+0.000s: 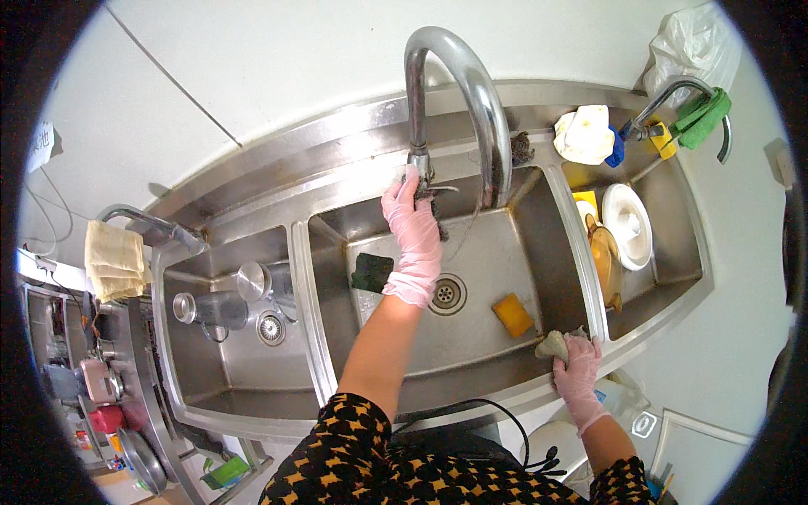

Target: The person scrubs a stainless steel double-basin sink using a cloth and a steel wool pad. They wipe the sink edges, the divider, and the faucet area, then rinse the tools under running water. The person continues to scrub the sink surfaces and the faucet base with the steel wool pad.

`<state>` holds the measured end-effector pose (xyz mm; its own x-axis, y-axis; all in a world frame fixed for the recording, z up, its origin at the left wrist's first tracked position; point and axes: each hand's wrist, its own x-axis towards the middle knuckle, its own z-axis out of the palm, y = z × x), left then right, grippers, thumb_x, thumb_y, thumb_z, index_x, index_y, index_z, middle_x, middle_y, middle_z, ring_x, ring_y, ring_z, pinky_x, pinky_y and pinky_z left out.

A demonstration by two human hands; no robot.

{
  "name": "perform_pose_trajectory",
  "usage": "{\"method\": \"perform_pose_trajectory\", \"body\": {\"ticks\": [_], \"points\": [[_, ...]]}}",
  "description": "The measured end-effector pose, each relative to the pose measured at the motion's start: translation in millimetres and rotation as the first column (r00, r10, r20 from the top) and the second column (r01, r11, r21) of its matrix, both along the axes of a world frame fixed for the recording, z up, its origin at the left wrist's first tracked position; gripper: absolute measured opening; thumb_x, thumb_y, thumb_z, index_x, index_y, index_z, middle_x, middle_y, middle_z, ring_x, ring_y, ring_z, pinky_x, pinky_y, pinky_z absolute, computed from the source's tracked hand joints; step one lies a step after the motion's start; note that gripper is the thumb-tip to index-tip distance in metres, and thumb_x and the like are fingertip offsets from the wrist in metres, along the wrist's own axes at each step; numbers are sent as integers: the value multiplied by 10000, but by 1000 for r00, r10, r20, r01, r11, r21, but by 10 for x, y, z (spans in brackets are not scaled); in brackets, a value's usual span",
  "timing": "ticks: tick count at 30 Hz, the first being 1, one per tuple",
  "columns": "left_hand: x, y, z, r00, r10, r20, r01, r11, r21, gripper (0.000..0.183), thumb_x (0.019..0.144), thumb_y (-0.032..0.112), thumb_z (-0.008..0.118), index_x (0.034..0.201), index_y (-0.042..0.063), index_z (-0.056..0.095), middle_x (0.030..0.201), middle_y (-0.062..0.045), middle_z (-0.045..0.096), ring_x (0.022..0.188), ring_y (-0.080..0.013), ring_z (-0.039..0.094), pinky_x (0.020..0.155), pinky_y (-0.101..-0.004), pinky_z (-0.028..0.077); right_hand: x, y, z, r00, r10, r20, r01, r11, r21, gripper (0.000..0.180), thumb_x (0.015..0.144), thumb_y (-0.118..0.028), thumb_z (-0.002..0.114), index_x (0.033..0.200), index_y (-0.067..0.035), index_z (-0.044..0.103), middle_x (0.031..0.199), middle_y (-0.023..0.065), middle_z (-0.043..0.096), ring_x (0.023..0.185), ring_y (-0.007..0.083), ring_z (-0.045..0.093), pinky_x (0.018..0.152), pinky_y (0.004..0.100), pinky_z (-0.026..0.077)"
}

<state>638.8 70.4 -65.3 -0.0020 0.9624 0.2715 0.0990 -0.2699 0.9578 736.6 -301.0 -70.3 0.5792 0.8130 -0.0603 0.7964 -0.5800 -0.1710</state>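
Note:
My left hand (413, 243), in a thin pink glove, is at the base of the tall chrome faucet (489, 120) behind the middle basin. A dark, stringy scouring pad (442, 228) pokes out from under its fingers, mostly hidden, with loose strands trailing off. My right hand (579, 375), gloved alike, grips a crumpled grey-green cloth (553, 346) at the front right rim of the stainless steel sink (596, 278). On the middle basin's floor lie a dark green scouring pad (372, 272) and a yellow-brown sponge (512, 315), on either side of the drain (447, 294).
The left basin holds two lidded containers (218, 309). A white lid (627, 227) and an amber glass lid (605, 265) lean in the right basin. Cloths hang on the side faucets, one beige (115, 259), one green (702, 118). Another dark scourer (521, 149) rests on the back ledge.

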Motion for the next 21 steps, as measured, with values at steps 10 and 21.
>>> {"method": "perform_pose_trajectory", "body": {"ticks": [10,21], "points": [[-260,-32,-38,988,-9,-154,16,999,43,518,726,-58,639,1221,82,576,1156,-121,454,1074,-241,476,952,-296,381,12,-10,12,1000,-3,-28,4,999,53,492,707,-199,625,1169,-47,549,1063,116,563,1094,284,489,1087,473,200],[-1063,969,-48,660,207,-722,-63,973,221,523,749,83,640,1254,159,530,1072,-163,581,1019,-351,531,914,-414,425,0,-14,-50,1000,-29,-10,30,998,52,494,692,-204,653,1150,-43,562,1070,118,569,1105,281,487,1085,468,209]]}}
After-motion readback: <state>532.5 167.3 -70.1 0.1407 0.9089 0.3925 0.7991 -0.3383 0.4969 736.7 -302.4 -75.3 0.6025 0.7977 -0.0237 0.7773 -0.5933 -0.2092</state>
